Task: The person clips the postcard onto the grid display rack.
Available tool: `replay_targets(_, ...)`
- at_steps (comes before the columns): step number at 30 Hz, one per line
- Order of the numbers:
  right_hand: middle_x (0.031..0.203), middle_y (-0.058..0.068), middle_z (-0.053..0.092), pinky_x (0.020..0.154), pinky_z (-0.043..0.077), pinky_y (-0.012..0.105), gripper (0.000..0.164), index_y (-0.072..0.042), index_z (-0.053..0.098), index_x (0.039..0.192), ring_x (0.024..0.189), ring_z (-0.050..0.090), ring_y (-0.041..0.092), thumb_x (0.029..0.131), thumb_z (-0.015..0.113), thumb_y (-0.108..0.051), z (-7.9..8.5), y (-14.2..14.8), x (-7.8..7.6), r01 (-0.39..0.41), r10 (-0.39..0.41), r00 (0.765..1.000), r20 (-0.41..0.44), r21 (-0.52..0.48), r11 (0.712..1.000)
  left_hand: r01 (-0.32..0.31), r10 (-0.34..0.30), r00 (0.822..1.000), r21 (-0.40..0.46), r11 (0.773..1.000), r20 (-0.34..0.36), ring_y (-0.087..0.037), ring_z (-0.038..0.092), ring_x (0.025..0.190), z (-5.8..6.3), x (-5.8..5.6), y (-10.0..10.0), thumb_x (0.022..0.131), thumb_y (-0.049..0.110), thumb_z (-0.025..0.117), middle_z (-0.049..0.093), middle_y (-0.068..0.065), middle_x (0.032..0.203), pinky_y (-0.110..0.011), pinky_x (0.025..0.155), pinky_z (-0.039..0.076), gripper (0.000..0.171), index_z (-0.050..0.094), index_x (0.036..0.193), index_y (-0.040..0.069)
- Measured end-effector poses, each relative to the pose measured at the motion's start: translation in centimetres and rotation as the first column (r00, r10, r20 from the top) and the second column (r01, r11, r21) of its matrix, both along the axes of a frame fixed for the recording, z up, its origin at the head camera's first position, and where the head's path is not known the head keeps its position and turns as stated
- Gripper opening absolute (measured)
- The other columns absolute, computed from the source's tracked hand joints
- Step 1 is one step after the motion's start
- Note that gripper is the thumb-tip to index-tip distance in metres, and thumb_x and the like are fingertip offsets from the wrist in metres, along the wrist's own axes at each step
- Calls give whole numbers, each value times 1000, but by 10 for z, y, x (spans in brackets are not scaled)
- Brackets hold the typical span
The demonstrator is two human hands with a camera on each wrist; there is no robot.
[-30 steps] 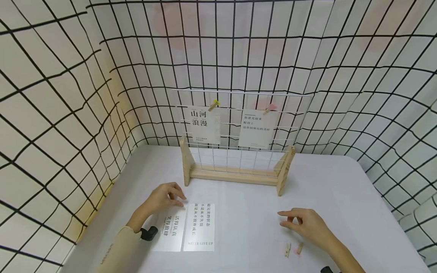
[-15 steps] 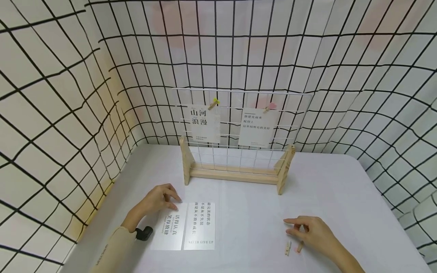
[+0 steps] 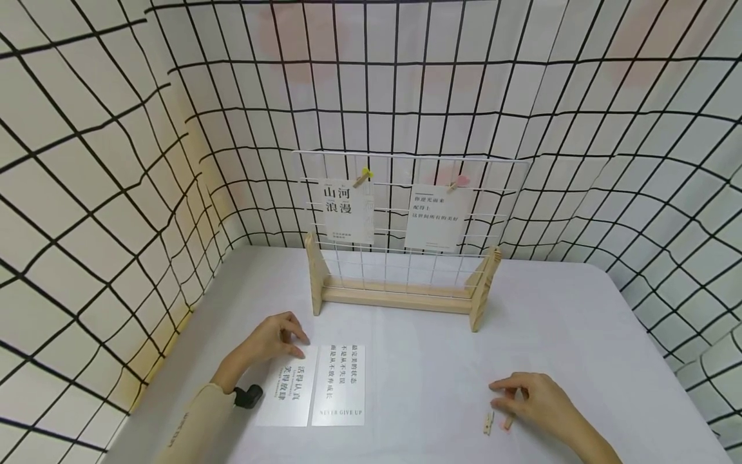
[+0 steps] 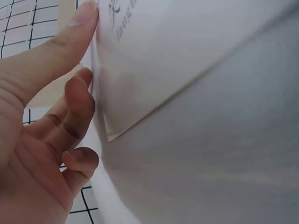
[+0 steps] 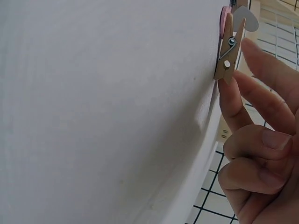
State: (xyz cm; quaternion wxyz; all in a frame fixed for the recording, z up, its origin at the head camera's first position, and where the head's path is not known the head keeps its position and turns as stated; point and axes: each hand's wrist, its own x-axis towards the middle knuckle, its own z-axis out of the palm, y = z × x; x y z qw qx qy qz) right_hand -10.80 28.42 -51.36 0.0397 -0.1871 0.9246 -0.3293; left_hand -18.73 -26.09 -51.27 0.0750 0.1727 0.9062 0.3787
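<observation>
Overall, head view: a left card [image 3: 286, 386] and a right card [image 3: 339, 386] lie side by side on the bench [image 3: 417, 386], before a wire rack [image 3: 397, 300]. The left hand [image 3: 272, 338] is at the left card's far end, thumb and forefinger apart. The right hand [image 3: 539, 403] is beside a pink-heart peg [image 3: 509, 422] and a plain peg [image 3: 488, 424], its grip likewise apart. The step in hand appears to be taking up a peg; the next move calls for bringing thumb and fingertip together on it. Against one second earlier, the right hand is lower and nearer the pegs; both cards lie unmoved.

Left wrist view: the thumb lies along the left card's edge; contact is uncertain.

Right wrist view: fingertips flank the pink-heart peg; whether they touch cannot be told.
</observation>
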Motion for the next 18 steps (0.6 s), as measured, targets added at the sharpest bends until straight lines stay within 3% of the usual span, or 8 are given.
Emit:
replay_targets(5,70,-22,58,51,34,20,37,-15,82,103,59,35,-4,77,88,-41,1,3,1,23,-24,999,22,24,999,-16,16,1000,-19,1000,-2,-17,51,82,2,-1,0,68,14,95,63,-2,94,-19,70,45,26,82,90,13)
replay_targets(12,70,-22,59,50,34,19,24,-18,80,94,58,36,-5,82,87,-38,2,2,3,46,-45,998,-34,24,999,-22,22,1000,-19,1000,2,-16,49,81,1,-1,2,67,15,96,62,-3,93,-19,68,43,26,80,87,12)
replay_targets(18,73,-22,60,51,35,20,25,-19,77,99,57,38,-4,86,83,-39,3,1,6,16,-16,998,56,-2,1000,-28,29,1000,-50,998,6,-16,48,81,2,0,3,65,16,97,60,-1,92,-20,67,42,27,78,83,13)
